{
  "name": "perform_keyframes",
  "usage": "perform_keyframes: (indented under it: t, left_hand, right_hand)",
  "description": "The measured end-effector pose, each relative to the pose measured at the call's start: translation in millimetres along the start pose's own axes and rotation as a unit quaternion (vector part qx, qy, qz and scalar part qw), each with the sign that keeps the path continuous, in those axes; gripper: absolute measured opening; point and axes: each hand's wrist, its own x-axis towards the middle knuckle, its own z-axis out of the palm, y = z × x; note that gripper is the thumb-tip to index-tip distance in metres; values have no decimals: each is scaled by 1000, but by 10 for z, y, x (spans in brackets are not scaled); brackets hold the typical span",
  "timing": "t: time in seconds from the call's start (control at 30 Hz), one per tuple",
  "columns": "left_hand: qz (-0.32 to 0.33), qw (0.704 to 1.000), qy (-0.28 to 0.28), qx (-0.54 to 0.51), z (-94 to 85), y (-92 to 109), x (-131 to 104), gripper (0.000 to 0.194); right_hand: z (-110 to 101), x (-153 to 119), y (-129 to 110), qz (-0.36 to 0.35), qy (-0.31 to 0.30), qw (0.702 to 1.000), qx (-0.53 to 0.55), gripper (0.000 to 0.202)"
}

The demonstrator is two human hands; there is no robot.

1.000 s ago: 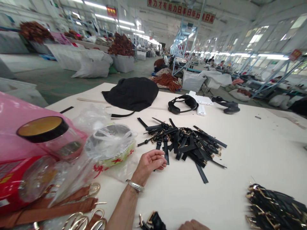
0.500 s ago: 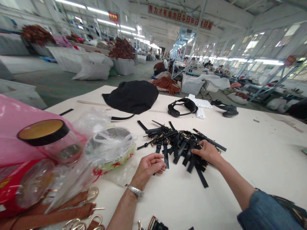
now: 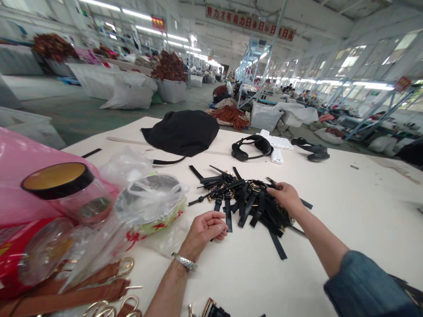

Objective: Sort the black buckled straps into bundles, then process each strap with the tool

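Observation:
A pile of short black straps [image 3: 246, 207] with gold-coloured buckles lies mid-table. My right hand [image 3: 284, 197] reaches into its right side, thumb and fingers closed on a black strap [image 3: 271, 193]; the fingertips are partly hidden among the straps. My left hand [image 3: 209, 226], with a metal bracelet [image 3: 185, 261] at the wrist, rests at the near left edge of the pile. Its fingers are curled, and a small dark bit shows beneath them, too hidden to name. At the bottom edge sits another black piece with gold-coloured metal [image 3: 213, 308].
On the left stand a plastic-wrapped bowl [image 3: 150, 202], a clear jar with a gold lid [image 3: 56, 176] and a red container [image 3: 29, 251]. Brown straps with gold hooks [image 3: 99, 286] lie nearer. Behind the pile are a black cloth [image 3: 181, 132] and a black headset [image 3: 253, 147].
My right hand has moved up and slightly right over the pile, and a strap end that hung below its fingers has shifted. My left hand stays almost where it was.

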Motion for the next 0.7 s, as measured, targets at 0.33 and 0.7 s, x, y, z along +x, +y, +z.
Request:
perform_keyframes:
  t: [0.33,0.7]
  left_hand:
    - [10,998,-57,-32,4,-10,-23,40]
    - [-42,971,-197,-131,248,-164,-69,70]
  right_hand:
    - [51,221,-46,-7,-32,991,-127,19]
    - [357,-792,32,-145,-23,986,-84,29]
